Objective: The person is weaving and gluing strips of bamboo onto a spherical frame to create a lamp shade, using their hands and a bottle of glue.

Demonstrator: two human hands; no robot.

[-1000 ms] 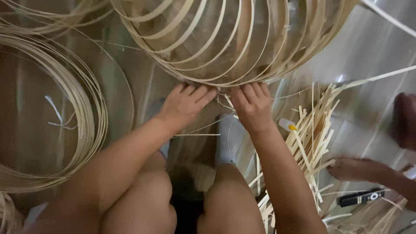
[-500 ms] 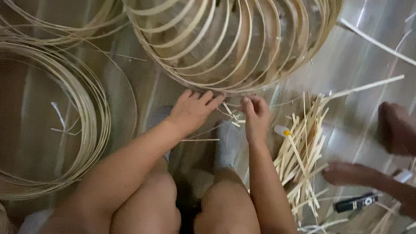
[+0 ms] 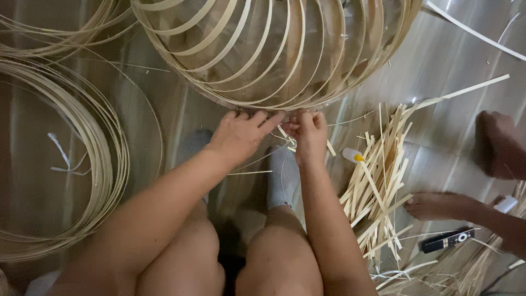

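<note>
Left hand (image 3: 238, 134) laid palm-down, fingers spread loosely, fingertips pressed against lower rim of bamboo-strip frame (image 3: 274, 49) just above both hands. Right hand (image 3: 309, 134) curled, thin strip end pinched at same rim, touching left fingertips. Coiled strips (image 3: 104, 164) seen well left of left hand. Loose cut strips (image 3: 378, 186), small glue bottle (image 3: 352, 155) lying right of right hand.

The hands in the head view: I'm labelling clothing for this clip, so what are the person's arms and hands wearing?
Nothing shows on them. The left hand and right hand are bare, with no gloves, rings or watch in sight, and both forearms are sleeveless as far as the picture reaches. The fingers look uncovered too. Lower down, the person wears grey socks.
</note>
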